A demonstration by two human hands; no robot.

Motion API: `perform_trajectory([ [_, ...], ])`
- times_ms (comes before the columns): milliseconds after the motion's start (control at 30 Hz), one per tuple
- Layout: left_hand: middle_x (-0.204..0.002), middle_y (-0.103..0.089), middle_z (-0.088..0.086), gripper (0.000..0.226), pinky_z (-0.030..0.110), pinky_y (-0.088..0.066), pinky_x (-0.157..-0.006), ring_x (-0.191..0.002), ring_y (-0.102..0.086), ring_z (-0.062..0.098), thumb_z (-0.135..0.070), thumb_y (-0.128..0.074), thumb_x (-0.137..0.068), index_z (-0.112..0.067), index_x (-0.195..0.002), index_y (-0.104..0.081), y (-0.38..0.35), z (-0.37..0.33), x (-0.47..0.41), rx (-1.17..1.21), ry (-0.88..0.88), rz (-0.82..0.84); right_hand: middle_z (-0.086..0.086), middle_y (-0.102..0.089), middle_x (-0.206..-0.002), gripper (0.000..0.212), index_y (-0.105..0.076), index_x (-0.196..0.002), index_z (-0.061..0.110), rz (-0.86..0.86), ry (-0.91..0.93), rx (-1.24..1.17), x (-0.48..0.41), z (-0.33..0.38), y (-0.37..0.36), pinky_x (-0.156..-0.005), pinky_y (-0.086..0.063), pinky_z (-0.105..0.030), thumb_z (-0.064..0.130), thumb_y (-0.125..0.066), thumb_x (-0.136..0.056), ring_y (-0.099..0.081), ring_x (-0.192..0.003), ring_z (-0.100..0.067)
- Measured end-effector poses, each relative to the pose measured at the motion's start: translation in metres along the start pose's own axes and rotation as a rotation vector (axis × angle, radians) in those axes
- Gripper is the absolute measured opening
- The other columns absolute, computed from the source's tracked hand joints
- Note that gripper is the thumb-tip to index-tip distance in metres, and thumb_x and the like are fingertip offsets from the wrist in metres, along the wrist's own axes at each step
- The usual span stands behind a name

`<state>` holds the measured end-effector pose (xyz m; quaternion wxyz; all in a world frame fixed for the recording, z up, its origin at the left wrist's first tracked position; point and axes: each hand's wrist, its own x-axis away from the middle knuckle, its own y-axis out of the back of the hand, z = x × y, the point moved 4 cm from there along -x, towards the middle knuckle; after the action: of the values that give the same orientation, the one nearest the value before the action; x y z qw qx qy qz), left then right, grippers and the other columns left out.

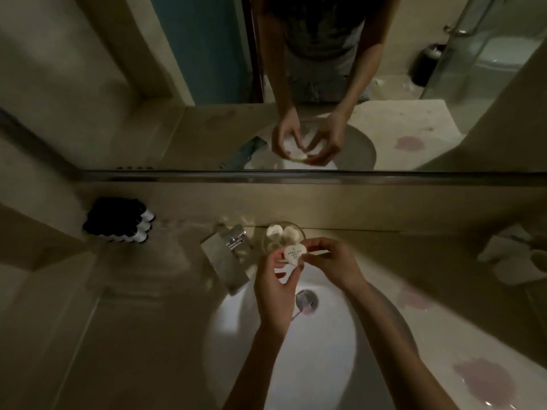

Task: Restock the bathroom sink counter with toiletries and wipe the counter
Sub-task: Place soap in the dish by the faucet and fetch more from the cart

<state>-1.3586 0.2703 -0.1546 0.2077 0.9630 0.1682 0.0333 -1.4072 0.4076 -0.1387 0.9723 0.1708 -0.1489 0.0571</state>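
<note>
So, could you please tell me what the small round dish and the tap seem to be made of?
The dish looks like clear glass: the white packets inside show through its wall. The tap looks like polished metal, probably chrome-plated, given its bright glints.

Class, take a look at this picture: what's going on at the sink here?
A person stands at the sink, pinching a small white packet between left hand and right hand, just in front of a glass dish that holds a few more white pieces. Black bottles lie stacked on the counter to the left. Pinkish patches show at right, so wiping looks not yet done.
</note>
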Motion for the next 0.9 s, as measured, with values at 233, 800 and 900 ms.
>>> perform_trajectory([
  [233,-0.125,-0.062,-0.008,0.041,0.027,-0.05,-0.096,-0.115,-0.055,0.004,-0.023,-0.066,-0.087,-0.026,-0.128,-0.058,-0.034,0.038,-0.059,-0.114,0.013,0.007,0.016,-0.067,-0.09,0.019,-0.069,-0.102,0.029,-0.059,0.046,0.18,-0.07,-0.022,-0.02,-0.074,-0.053,-0.022,0.02,-0.068,-0.085,-0.063,-0.08,0.002],
  [800,-0.131,-0.057,0.007,0.056,0.036,-0.051,-0.094,-0.123,-0.053,0.024,-0.014,-0.074,-0.079,-0.016,-0.132,-0.054,-0.038,0.079,-0.076,-0.399,-0.083,0.065,0.008,-0.067,-0.094,0.017,-0.07,-0.103,0.028,-0.225,0.07,0.272,-0.081,-0.048,-0.052,-0.071,-0.051,-0.031,0.028,-0.067,-0.086,-0.059,-0.084,-0.012],
  [900,-0.13,-0.053,0.005,0.056,0.018,-0.044,-0.086,-0.115,-0.053,0.018,-0.014,-0.075,-0.079,-0.018,-0.131,-0.056,-0.038,0.076,-0.077,-0.395,-0.041,0.086,0.007,-0.066,-0.095,0.017,-0.07,-0.104,0.028,-0.238,0.082,0.308,-0.081,-0.048,-0.053,-0.07,-0.05,-0.03,0.027,-0.067,-0.087,-0.059,-0.084,-0.014],
])
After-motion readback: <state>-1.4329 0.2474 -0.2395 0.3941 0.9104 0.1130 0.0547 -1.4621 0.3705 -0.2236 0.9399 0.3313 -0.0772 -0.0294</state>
